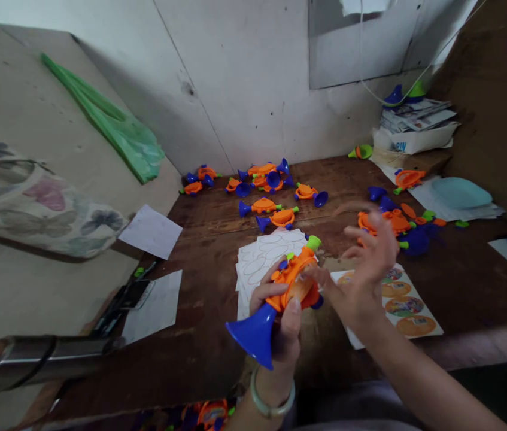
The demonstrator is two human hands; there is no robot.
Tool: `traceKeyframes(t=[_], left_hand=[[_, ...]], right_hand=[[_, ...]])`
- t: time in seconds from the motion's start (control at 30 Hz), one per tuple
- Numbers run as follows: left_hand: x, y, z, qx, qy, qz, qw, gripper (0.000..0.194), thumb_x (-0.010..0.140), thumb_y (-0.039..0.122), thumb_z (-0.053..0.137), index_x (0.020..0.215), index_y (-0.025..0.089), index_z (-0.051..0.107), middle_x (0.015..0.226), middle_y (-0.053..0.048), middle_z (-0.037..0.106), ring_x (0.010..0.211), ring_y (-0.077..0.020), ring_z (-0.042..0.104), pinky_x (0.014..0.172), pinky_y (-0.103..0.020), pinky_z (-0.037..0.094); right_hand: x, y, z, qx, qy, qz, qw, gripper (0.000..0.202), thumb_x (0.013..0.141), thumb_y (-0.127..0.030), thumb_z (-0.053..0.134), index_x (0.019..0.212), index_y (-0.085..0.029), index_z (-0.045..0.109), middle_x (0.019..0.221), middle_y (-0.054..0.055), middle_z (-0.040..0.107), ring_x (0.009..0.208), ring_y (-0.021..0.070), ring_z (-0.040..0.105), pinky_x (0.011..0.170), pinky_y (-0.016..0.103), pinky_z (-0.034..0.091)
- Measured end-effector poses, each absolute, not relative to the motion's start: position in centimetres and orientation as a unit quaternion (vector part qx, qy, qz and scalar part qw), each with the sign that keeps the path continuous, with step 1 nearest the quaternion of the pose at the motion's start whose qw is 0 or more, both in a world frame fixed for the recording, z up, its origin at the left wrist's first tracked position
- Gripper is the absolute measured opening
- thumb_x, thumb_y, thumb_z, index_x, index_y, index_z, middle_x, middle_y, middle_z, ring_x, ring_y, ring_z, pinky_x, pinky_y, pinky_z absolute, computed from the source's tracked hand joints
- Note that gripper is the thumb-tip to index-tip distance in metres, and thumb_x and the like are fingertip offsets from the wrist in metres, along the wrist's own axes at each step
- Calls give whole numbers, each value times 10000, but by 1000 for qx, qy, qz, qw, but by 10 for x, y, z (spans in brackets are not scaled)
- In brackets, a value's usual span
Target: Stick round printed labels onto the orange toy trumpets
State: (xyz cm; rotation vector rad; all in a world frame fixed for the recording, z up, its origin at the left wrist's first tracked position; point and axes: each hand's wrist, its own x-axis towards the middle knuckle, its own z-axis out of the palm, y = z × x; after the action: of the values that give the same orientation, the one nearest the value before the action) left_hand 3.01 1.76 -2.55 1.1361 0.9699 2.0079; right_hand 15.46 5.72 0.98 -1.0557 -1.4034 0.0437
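Note:
My left hand (290, 335) is closed around a toy trumpet (287, 278) with an orange body, a blue bell and a lime-green mouthpiece. The bell points toward me and to the left. A shiny oval patch, apparently a sticker, shows on the body's side. At that patch my right hand (365, 281) has its thumb tip touching the toy, while its other fingers spread upward, slightly blurred. Under the right hand lies a sheet of oval picture stickers (408, 305), partly hidden by the wrist. Sheets with blank oval outlines (253, 263) lie behind the held trumpet.
Several similar toy trumpets (263, 206) lie at the table's back. Loose toy parts (392, 224) are piled on the right, near a pale blue dish (461, 193). A steel flask (33, 362) lies at left. More toys (212, 412) sit below the front edge.

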Motion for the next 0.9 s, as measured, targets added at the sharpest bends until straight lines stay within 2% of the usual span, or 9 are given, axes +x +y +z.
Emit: traceKeyframes(t=[0.1,0.23,0.3,0.4,0.53,0.67,0.73,0.8,0.9], left_hand=[[31,19,-19,373,346,785,354,265,886,395,892,1027,280,699,1153,-7,781,998,-228,814,950,-412,671],[38,19,-15,289,343,767,459,407,823,471,930,1110,290,707,1145,-36,805,1020,-257,830,917,-386,687],[42,15,-18,258,363,730,519,415,876,519,885,1182,281,740,1263,-82,809,1149,-282,816,993,-397,674],[41,8,-26,293,391,682,544,436,935,481,856,1319,300,758,1509,-109,724,1416,-305,696,1144,-403,606],[27,6,-28,406,390,658,500,712,857,372,944,1508,410,656,1771,-73,475,1601,-356,501,1252,-464,520],[17,10,-23,405,420,637,504,610,881,422,919,1450,340,715,1672,-102,596,1568,-368,543,1278,-509,490],[17,12,-20,362,410,654,523,561,906,454,893,1428,327,731,1612,-111,653,1523,-357,596,1248,-500,524],[18,13,-16,328,382,668,548,548,883,451,917,1396,347,755,1594,-95,676,1473,-339,647,1200,-454,570],[19,12,-8,317,340,681,566,507,858,388,947,1340,389,791,1578,-61,696,1378,-308,725,1129,-403,624]], right_hand=[[162,63,5,-464,-592,127,646,865,998,-529,761,1687,-412,251,1696,158,395,1433,376,570,983,572,637],[161,61,7,-363,-579,420,597,673,1066,-499,667,1639,-419,323,1398,88,683,1222,255,731,960,450,680],[161,62,9,-364,-546,410,634,644,1048,-382,719,1588,-432,373,1276,36,722,1125,211,757,942,397,688],[165,61,11,-385,-544,257,700,746,994,-181,756,1582,-456,387,1239,7,703,1137,195,751,1005,391,673],[166,44,14,-342,-701,210,589,776,967,-131,729,1626,-397,417,1413,88,671,1298,278,713,1100,499,650],[165,26,27,-274,-740,348,507,744,964,-212,782,1621,-380,477,1664,117,506,1562,341,524,1238,572,549],[165,27,33,-276,-662,421,555,528,991,-221,771,1467,-399,625,1593,79,570,1442,281,644,1139,469,636],[165,32,37,-306,-585,456,596,297,993,-178,770,1214,-373,737,1283,20,739,1130,168,781,949,297,691],[162,40,40,-364,-521,472,611,212,907,-133,838,969,-312,742,832,-63,744,731,74,733,691,127,624]])
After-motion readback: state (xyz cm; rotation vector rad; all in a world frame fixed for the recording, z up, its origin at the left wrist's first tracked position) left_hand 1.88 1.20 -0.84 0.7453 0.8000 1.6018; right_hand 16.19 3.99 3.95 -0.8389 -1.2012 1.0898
